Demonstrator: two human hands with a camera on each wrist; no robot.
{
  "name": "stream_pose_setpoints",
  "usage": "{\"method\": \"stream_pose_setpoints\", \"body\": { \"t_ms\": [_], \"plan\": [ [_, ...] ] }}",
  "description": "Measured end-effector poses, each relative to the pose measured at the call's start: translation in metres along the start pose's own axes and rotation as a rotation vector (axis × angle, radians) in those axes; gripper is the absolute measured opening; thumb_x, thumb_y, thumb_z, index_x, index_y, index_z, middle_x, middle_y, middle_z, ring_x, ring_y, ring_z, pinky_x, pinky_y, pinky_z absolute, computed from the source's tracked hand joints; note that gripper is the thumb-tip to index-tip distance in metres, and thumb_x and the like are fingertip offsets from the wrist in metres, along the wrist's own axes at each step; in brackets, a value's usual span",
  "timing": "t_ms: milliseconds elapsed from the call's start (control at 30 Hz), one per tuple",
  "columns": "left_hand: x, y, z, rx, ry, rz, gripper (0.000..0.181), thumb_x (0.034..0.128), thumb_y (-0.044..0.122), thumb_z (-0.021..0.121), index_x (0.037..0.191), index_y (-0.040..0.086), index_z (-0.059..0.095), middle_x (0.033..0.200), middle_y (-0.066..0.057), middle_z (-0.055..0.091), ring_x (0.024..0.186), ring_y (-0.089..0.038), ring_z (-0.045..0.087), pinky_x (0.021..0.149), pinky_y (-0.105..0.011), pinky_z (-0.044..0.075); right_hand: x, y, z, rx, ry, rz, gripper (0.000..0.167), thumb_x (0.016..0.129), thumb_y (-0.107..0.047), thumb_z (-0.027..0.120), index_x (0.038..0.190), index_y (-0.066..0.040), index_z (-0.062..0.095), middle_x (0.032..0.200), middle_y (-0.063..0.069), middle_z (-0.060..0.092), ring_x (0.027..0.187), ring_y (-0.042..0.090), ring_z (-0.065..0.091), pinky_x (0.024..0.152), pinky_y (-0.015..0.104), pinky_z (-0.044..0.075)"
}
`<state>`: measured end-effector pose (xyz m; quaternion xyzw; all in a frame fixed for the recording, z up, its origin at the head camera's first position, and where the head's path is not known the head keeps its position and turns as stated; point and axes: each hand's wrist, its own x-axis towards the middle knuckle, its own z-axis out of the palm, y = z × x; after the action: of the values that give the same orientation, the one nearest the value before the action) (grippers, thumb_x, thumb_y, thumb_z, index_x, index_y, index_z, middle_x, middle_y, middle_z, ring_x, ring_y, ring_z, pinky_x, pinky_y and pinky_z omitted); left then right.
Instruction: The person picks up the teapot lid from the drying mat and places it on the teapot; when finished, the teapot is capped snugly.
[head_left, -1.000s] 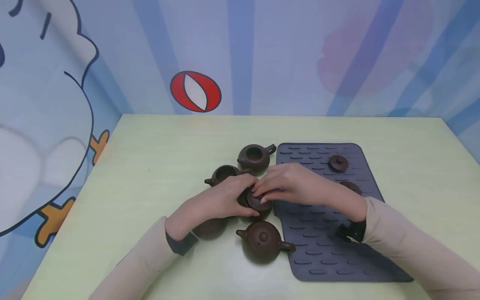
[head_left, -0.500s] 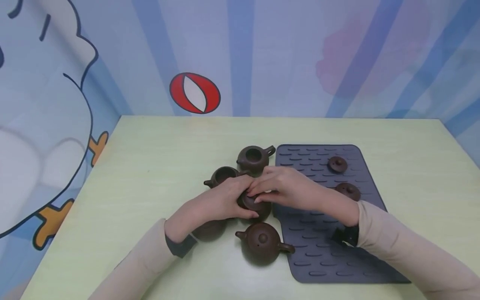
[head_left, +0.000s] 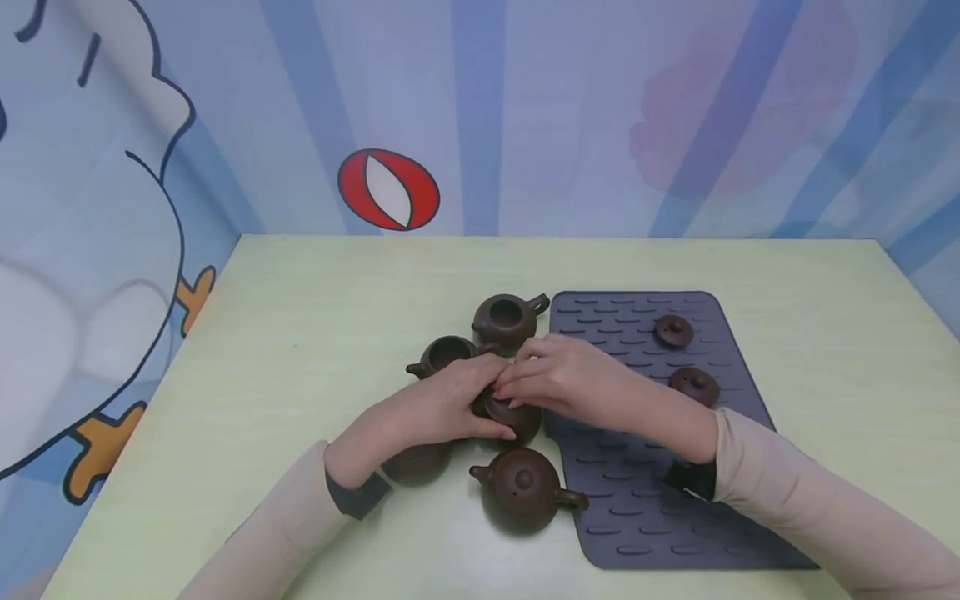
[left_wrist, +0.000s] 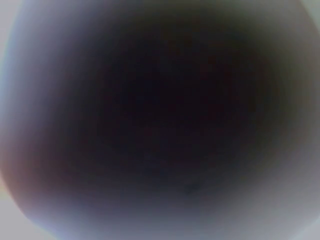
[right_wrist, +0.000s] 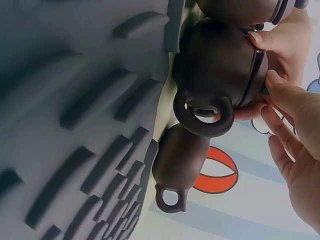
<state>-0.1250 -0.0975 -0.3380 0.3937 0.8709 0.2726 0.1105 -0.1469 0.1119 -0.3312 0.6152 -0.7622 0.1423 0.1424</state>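
Observation:
A dark brown teapot [head_left: 522, 425] stands at the mat's left edge, between both hands. My left hand [head_left: 446, 404] curls around its body from the left. My right hand [head_left: 573, 377] holds the teapot's lid from above, its fingertips at the top. In the right wrist view, the lid [right_wrist: 257, 82] sits on the rim with a thin dark seam, and the pot's ring handle [right_wrist: 227, 120] faces the camera. The lid's knob is hidden by fingers. The left wrist view is dark and blurred.
Two lidless teapots, one at the back [head_left: 489, 322] and one behind the left hand [head_left: 437, 357], stand nearby. A lidded teapot [head_left: 522, 492] is in front; another pot [head_left: 416, 464] is partly under the left wrist. Two loose lids, far [head_left: 673, 331] and near [head_left: 695, 387], lie on the grey mat [head_left: 622, 533].
My right hand has shifted slightly left with the lid, which now sits more squarely on the pot. The right forearm uncovers the nearer loose lid. My left hand keeps its place.

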Motion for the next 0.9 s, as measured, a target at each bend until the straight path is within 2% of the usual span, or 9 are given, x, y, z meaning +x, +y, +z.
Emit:
{"method": "stream_pose_setpoints", "body": {
  "t_ms": [167,267,433,567,633,733,833,900],
  "plan": [
    [0.000,-0.001,-0.001,0.023,-0.019,0.019,0.055,0.0766,0.031,0.077,0.120,0.009,0.052,0.111,0.001,0.055,0.100,-0.010,0.054,0.088,-0.026,0.045,0.000,-0.003,-0.002,-0.087,-0.075,-0.017,0.026,0.080,-0.012,0.072,0.105,-0.016,0.072,0.104,-0.006,0.068,0.098,0.012,0.057,0.078,0.025,0.047],
    [0.000,-0.002,-0.002,0.008,-0.017,0.024,0.051,0.0773,0.030,0.077,0.118,0.010,0.053,0.110,0.003,0.056,0.098,-0.009,0.054,0.087,-0.025,0.046,0.000,-0.004,-0.003,-0.086,-0.089,-0.015,0.026,0.082,-0.018,0.071,0.108,-0.016,0.071,0.106,-0.005,0.068,0.100,0.013,0.057,0.080,0.026,0.047],
    [-0.003,-0.005,-0.007,-0.061,-0.009,0.041,0.054,0.0785,0.026,0.076,0.124,0.009,0.052,0.119,0.001,0.056,0.105,-0.010,0.054,0.089,-0.025,0.047,-0.006,-0.003,-0.003,0.005,-0.079,0.012,0.033,0.083,-0.024,0.071,0.114,-0.014,0.068,0.114,0.000,0.065,0.103,0.016,0.058,0.084,0.031,0.048],
    [-0.008,-0.011,-0.021,-0.096,0.019,0.047,0.060,0.0789,0.022,0.076,0.131,0.005,0.050,0.128,-0.006,0.054,0.113,-0.017,0.054,0.093,-0.029,0.047,-0.017,0.000,-0.006,0.099,-0.057,0.081,0.035,0.081,-0.022,0.072,0.115,-0.013,0.067,0.115,0.002,0.064,0.101,0.015,0.059,0.084,0.032,0.049],
    [-0.011,-0.018,-0.030,-0.088,0.058,0.019,0.061,0.0790,0.024,0.076,0.132,0.005,0.050,0.129,-0.008,0.054,0.115,-0.020,0.053,0.095,-0.032,0.045,-0.024,0.002,-0.009,0.119,-0.051,0.118,0.036,0.081,-0.022,0.073,0.115,-0.014,0.067,0.115,0.001,0.064,0.100,0.014,0.059,0.083,0.032,0.050],
    [-0.016,-0.032,-0.041,-0.081,0.106,-0.079,0.065,0.0793,0.030,0.075,0.135,0.009,0.048,0.134,-0.006,0.051,0.124,-0.020,0.047,0.101,-0.038,0.040,-0.036,0.004,-0.014,0.123,-0.038,0.151,0.036,0.081,-0.021,0.072,0.116,-0.013,0.066,0.115,0.000,0.064,0.100,0.013,0.058,0.082,0.031,0.050],
    [-0.022,-0.047,-0.050,-0.096,0.111,-0.181,0.072,0.0784,0.036,0.075,0.139,0.013,0.044,0.140,-0.003,0.046,0.131,-0.021,0.039,0.106,-0.041,0.035,-0.050,0.007,-0.019,0.106,-0.019,0.168,0.035,0.082,-0.019,0.072,0.116,-0.012,0.065,0.114,0.000,0.064,0.098,0.013,0.058,0.079,0.030,0.050],
    [-0.026,-0.054,-0.054,-0.108,0.094,-0.222,0.075,0.0779,0.039,0.074,0.141,0.015,0.042,0.142,-0.003,0.043,0.133,-0.021,0.036,0.107,-0.042,0.033,-0.060,0.009,-0.023,0.100,-0.013,0.193,0.036,0.081,-0.017,0.072,0.116,-0.012,0.065,0.114,0.000,0.064,0.099,0.013,0.059,0.080,0.031,0.051]
  ]
}}
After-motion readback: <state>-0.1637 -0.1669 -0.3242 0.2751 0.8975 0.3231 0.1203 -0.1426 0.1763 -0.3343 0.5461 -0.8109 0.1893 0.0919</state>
